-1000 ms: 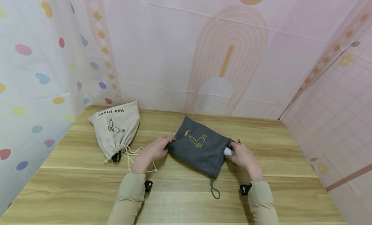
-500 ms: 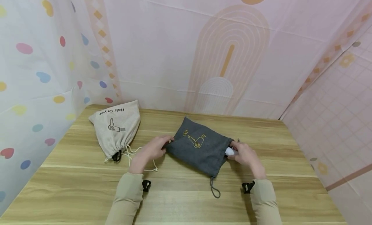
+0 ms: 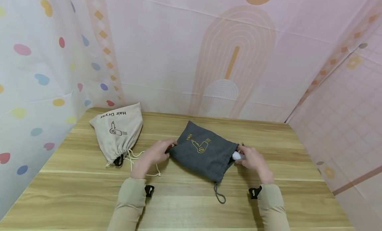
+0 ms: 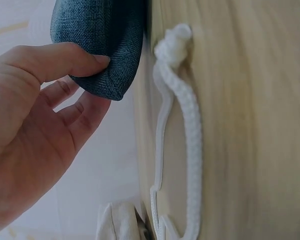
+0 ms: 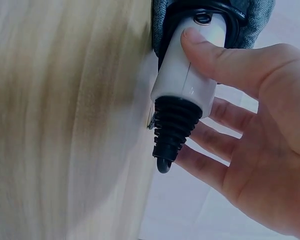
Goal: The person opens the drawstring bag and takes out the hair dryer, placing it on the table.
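Note:
A dark grey drawstring bag [image 3: 207,159] with a yellow hair dryer picture lies mid-table, its mouth to the right. My left hand [image 3: 156,153] pinches the bag's left corner between thumb and fingers; the corner [image 4: 97,75] shows close up in the left wrist view. At the mouth, my right hand [image 3: 252,159] grips the white handle of a hair dryer [image 5: 190,70], thumb on one side and fingers behind. A black ribbed cord sleeve [image 5: 177,122] with a small loop ends the handle. Black cord surrounds the handle inside the mouth. The dryer's other end is hidden in the bag.
A beige drawstring bag [image 3: 119,133] printed "Hair Dryer" lies at the back left. Its white cords [image 3: 131,156] trail towards my left wrist. The grey bag's drawstring loop [image 3: 220,194] hangs towards me. Patterned cloth walls [image 3: 167,58] border the wooden table.
The dryer handle shows slightly more outside the bag's mouth. My right hand has shifted slightly right; my left hand and the bag's held corner have shifted slightly left.

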Tool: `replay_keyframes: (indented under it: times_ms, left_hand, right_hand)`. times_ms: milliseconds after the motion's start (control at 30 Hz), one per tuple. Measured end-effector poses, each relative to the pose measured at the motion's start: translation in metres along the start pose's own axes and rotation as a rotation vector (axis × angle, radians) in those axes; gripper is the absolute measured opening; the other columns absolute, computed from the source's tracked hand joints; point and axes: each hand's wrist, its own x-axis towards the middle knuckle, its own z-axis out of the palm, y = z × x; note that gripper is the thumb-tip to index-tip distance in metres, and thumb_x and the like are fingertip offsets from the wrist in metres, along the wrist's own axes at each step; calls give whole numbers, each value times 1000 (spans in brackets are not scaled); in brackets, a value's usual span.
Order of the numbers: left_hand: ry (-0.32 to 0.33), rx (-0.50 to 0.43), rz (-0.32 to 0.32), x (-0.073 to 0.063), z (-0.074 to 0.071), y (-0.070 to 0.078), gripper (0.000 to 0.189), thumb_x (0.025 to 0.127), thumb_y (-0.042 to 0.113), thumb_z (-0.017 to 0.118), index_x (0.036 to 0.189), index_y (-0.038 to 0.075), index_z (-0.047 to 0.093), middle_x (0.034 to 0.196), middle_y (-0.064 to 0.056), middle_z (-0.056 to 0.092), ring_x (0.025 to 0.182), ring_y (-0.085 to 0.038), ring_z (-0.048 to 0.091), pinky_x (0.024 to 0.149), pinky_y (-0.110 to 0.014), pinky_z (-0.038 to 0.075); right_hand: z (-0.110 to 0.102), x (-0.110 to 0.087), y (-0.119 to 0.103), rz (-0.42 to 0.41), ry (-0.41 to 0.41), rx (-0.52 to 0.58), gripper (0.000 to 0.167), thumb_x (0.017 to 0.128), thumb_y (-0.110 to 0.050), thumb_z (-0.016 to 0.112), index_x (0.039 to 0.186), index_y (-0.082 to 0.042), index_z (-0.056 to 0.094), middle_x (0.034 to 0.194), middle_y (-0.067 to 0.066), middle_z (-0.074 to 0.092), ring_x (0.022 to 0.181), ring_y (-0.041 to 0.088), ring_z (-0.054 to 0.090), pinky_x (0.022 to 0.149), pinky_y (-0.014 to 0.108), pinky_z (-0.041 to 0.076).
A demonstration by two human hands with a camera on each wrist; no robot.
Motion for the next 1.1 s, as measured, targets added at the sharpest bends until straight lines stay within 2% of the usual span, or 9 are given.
replay_keyframes:
  times_ms: [167, 300, 433, 533, 633, 733, 867, 967, 1100]
  left_hand:
    - [-12, -19, -8, 2, 1, 2, 42, 78, -10, 62, 118, 2, 59, 108, -17, 66, 99, -29, 63, 87, -44, 52]
    - [-31, -81, 0, 4, -2, 8, 38, 79, -9, 62, 115, 1, 60, 98, -15, 68, 93, -27, 64, 83, -41, 53]
    - [-59, -153, 28, 4, -7, 14, 34, 77, -7, 59, 110, -1, 61, 98, -15, 68, 93, -27, 64, 82, -40, 53]
    - [-76, -194, 21, 5, -8, 18, 31, 76, -5, 55, 105, 1, 62, 99, -14, 67, 94, -27, 63, 82, -39, 53]
    - [-37, -214, -9, 8, -8, 23, 26, 79, -4, 50, 101, 2, 63, 96, -12, 67, 91, -24, 62, 80, -37, 52]
    - [79, -163, -25, 14, -6, 25, 24, 84, -4, 46, 100, 2, 63, 94, -12, 67, 89, -24, 63, 79, -38, 52]
    - [210, 6, 18, 28, -2, 27, 21, 89, 0, 50, 104, 3, 64, 99, -11, 68, 94, -24, 65, 84, -39, 52]
    - [220, 130, 82, 40, 1, 29, 22, 91, 3, 53, 111, 4, 63, 107, -11, 66, 101, -26, 63, 89, -40, 51]
    - [171, 238, 131, 55, 3, 31, 31, 91, 3, 54, 121, 4, 59, 120, -15, 61, 112, -31, 59, 97, -42, 47]
  right_hand:
    - [1, 1, -3, 0, 7, -20, 30, 83, -16, 71, 110, -7, 59, 103, 14, 65, 83, 24, 62, 61, 36, 47]
    - [3, 3, -5, -3, 16, -34, 28, 83, -15, 71, 107, -8, 59, 99, 12, 64, 77, 20, 57, 59, 33, 44]
    - [4, 7, -6, -18, 28, -51, 30, 83, -13, 70, 111, -8, 58, 107, 15, 64, 79, 21, 58, 59, 33, 44]
    - [6, 10, -7, -36, 34, -56, 33, 83, -12, 70, 114, -7, 58, 111, 17, 63, 84, 24, 61, 60, 34, 46]
    - [7, 12, -8, -49, 37, -54, 35, 83, -10, 70, 115, -6, 58, 110, 17, 64, 88, 27, 63, 62, 35, 48]
    - [7, 13, -9, -61, 43, -58, 34, 82, -9, 71, 113, -6, 58, 109, 17, 64, 88, 27, 63, 62, 35, 48]
    - [7, 15, -10, -59, 41, -60, 30, 81, -8, 71, 109, -7, 58, 105, 16, 63, 84, 24, 61, 61, 34, 47]
    - [8, 15, -10, -51, 35, -57, 30, 81, -7, 71, 109, -8, 58, 104, 16, 63, 83, 24, 60, 61, 33, 47]
    - [7, 15, -11, -52, 32, -52, 32, 81, -7, 71, 110, -7, 58, 105, 17, 62, 84, 24, 60, 62, 34, 47]
